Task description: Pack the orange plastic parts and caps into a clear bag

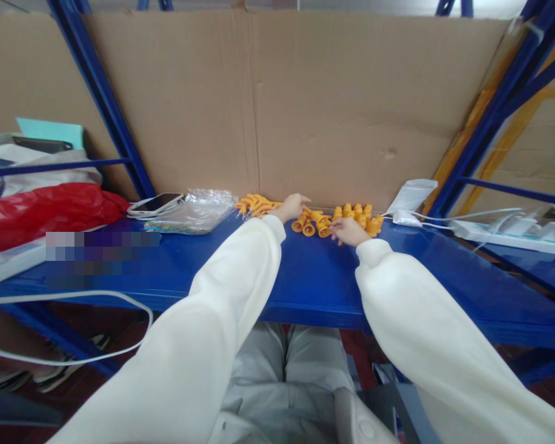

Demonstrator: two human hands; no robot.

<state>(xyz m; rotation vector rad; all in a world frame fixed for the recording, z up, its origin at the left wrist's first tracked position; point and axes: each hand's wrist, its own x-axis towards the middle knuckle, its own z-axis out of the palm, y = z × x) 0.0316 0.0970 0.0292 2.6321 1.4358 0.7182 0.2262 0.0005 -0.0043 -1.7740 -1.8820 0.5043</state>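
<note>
Small orange plastic pieces lie in groups at the back of the blue shelf. My left hand [293, 208] reaches over the middle group, its fingers stretched to the right above several orange horn-shaped pieces [308, 229] whose flared round ends face me. At the right side of that group, my right hand [348, 232] has its fingers closed at the edge of one orange horn-shaped piece [324, 229]. Behind the right hand stand orange knobbly pieces [353, 213] in rows. Left of my left hand is a pile of slim orange pieces [255, 203] with small metal chains.
Clear plastic bags [198, 213] and a phone [163, 203] lie to the left, beside a red plastic bag [55, 209]. A white power strip [509, 235] with cables is at right. Cardboard [305, 111] walls the back; blue metal posts [106, 98] frame the sides.
</note>
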